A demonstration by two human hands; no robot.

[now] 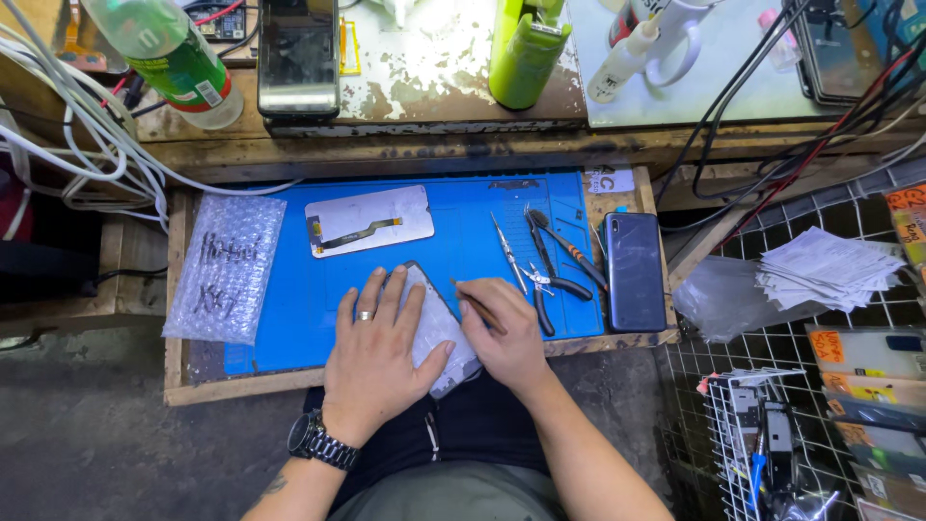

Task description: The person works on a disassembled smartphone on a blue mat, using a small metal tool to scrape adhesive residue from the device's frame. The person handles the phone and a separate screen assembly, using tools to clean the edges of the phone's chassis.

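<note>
My left hand [376, 352], with a ring on one finger and a watch on the wrist, lies flat on a phone part [439, 328] and pins it to the blue work mat [463, 236]. Most of the part is hidden under my palm; its pale side and dark rim show. My right hand [506, 333] grips a thin brown-handled tool [479, 307] whose tip rests at the part's upper right edge. A second pale screen panel [369, 220] with a flex cable lies further back on the mat.
Tweezers [506, 253] and pliers [552, 270] lie on the mat's right side, beside a dark phone [634, 272]. A bubble-wrap bag [227, 267] sits left. Behind are a green bottle [174, 58], a black phone [298, 58], a lime bottle [524, 50] and cables. Wire racks stand right.
</note>
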